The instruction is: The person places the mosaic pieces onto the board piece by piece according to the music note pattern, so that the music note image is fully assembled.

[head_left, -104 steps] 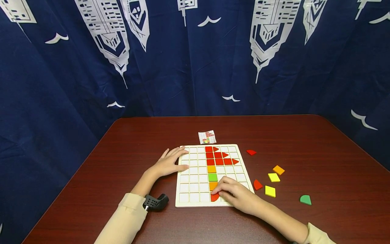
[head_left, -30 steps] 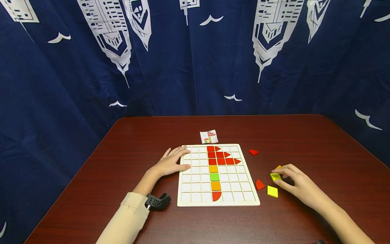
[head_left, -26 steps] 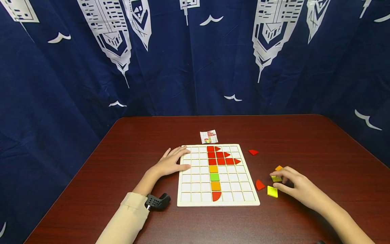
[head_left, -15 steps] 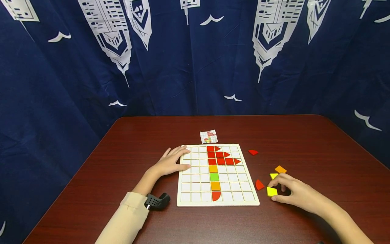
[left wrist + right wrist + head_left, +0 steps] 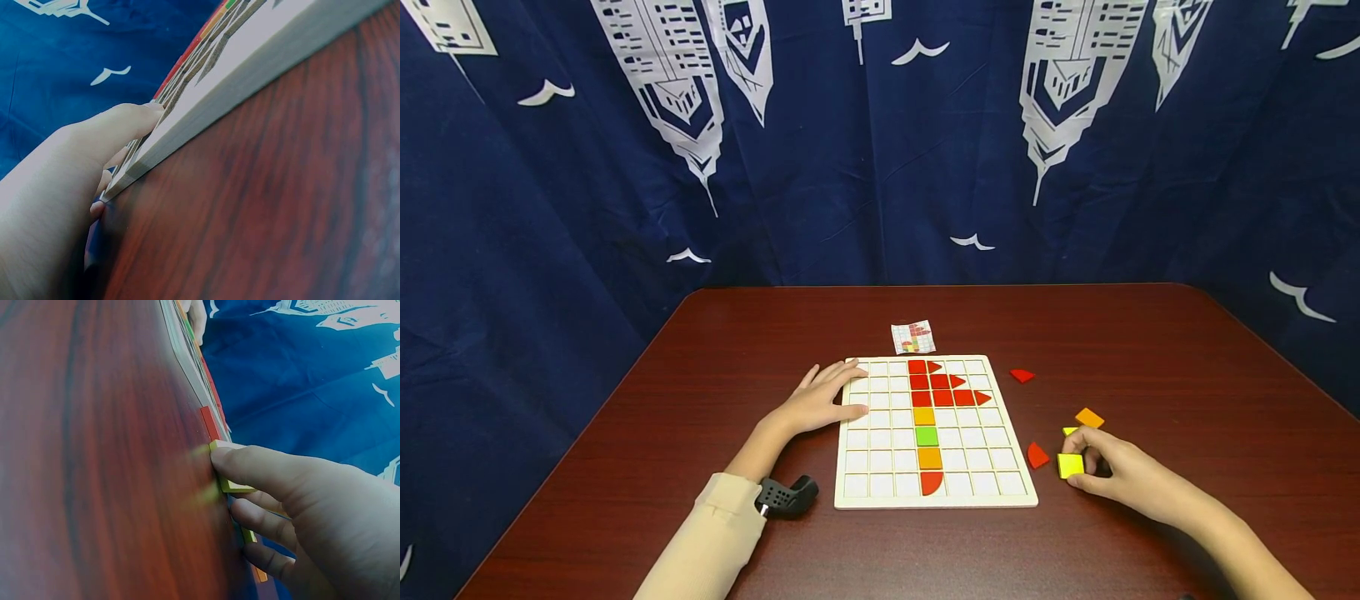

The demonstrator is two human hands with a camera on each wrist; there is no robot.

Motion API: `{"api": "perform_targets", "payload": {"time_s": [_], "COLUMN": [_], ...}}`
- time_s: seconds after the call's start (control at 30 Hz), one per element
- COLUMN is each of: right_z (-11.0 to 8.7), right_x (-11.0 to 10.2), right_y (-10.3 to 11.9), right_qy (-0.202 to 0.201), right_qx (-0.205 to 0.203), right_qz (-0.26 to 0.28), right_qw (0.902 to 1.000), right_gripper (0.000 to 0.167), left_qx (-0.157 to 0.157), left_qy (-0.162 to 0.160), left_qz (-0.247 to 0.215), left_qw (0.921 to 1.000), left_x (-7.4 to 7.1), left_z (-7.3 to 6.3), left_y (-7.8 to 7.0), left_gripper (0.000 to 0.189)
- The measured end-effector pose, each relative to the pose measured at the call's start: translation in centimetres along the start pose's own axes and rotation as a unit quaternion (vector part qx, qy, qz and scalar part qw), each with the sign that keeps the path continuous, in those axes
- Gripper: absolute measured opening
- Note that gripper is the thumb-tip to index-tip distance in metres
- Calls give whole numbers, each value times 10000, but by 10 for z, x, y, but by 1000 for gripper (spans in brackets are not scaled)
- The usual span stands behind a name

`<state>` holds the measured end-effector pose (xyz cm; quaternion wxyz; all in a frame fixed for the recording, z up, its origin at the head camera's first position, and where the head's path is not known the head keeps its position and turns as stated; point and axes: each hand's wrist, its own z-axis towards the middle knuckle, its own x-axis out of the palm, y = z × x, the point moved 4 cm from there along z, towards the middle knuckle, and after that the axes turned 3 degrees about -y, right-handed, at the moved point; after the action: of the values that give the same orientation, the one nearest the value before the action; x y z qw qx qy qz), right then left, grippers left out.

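While the left hand (image 5: pixel 811 408) rests spread on the board (image 5: pixel 877 460), apparently steadying it, the right hand (image 5: pixel 1112 467) pinches a yellow tile (image 5: pixel 1070 467).

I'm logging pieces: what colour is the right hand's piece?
The square piece is yellow, clearest in the head view.

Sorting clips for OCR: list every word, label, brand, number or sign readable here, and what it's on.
No readable text in any view.
Card beyond the board's far edge: printed coloured picture; any lettering is too small to read.
Board and coloured pieces: no lettering seen.
Blue curtain: white pictures, no legible letters.
Black wrist device: no legible marking.
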<state>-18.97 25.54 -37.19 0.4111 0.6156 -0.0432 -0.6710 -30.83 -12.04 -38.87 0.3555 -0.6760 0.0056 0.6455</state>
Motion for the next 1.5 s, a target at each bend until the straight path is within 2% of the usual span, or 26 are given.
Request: {"api": "perform_targets", "payload": {"time_s": [0.2,0.4,0.53,0.7,0.87,1.0,1.23,1.5], "right_z": [2,4,10,16,21,27,38,55], "right_x": [1,4,8,12,17,24,39,59], "right_y": [-1,-1,2,8,14,19,31,52], "right_qy": [-110,-758,-1307,-2014,-2453,-2514,-2316,-2125], "right_qx": [74,-46,-139,-344,-503,-576,-1005,-1308], "right_qz": [-34,-323,-561,-730,-622,-516,-282,64], "right_qw": [9999,9966,9897,9762,9661,9648,9672,9683], "right_gripper": [21,20,20,25,30,30,32,30], "left_qx": [-5,-15,-27,-52,-64,-51,-41,-45], "left_qy": [6,10,18,62,68,65,41,35], "left_qz": [-1,46,53,39,13,2,-9,-8], "left_qw": [10000,10000,10000,10000,10000,10000,10000,10000], "left_x": [0,-1,-1,-2,-1,-1,-1,-1], "left_z": [0,0,-1,-1,-1,0,0,0], "left_y": [-1,-2,-2,-2,-1,-1,0,0], "left_gripper": [61,60,60,62,62,62,62,62]}}
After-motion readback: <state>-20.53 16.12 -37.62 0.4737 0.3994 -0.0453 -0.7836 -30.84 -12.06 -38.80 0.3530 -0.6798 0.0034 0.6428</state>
